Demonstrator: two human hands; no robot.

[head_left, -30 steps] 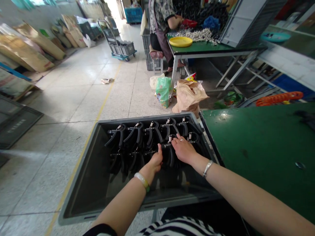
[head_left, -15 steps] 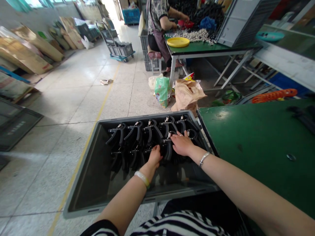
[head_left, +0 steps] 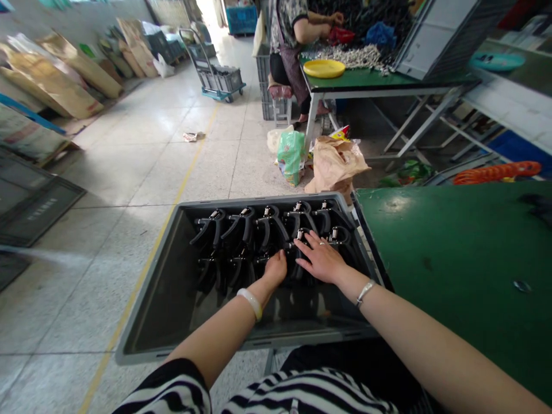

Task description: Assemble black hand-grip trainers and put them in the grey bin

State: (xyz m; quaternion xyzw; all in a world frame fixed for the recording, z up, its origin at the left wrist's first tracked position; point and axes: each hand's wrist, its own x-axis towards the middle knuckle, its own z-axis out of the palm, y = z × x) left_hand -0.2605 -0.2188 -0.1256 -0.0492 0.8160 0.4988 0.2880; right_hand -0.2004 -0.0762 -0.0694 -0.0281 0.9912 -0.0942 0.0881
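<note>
Black hand grip strengtheners (head_left: 271, 224) with metal springs stand in two rows inside a grey plastic crate (head_left: 142, 310). My left hand (head_left: 275, 270) reaches into the front row, fingers curled together at a hand grip strengthener whose lower part is hidden behind the hand. To its right, my right hand (head_left: 322, 260) lies palm down over a front-row grip strengthener (head_left: 298, 267), fingers spread and touching its top. Another grip strengthener (head_left: 340, 236) stands just beyond the right hand, partly covered by it.
A green-topped table (head_left: 452, 247) adjoins the crate's right side. Ahead, a paper bag (head_left: 338, 164) and a green plastic bag (head_left: 291, 155) sit on the floor. A co-worker (head_left: 288, 52) sits at another table with a yellow tray (head_left: 324, 68). A loaded trolley (head_left: 222, 83) stands farther back.
My right hand's fingers have spread and flattened over the grip strengthener. My left hand has shifted slightly, still at the front row. The whole view has moved a little.
</note>
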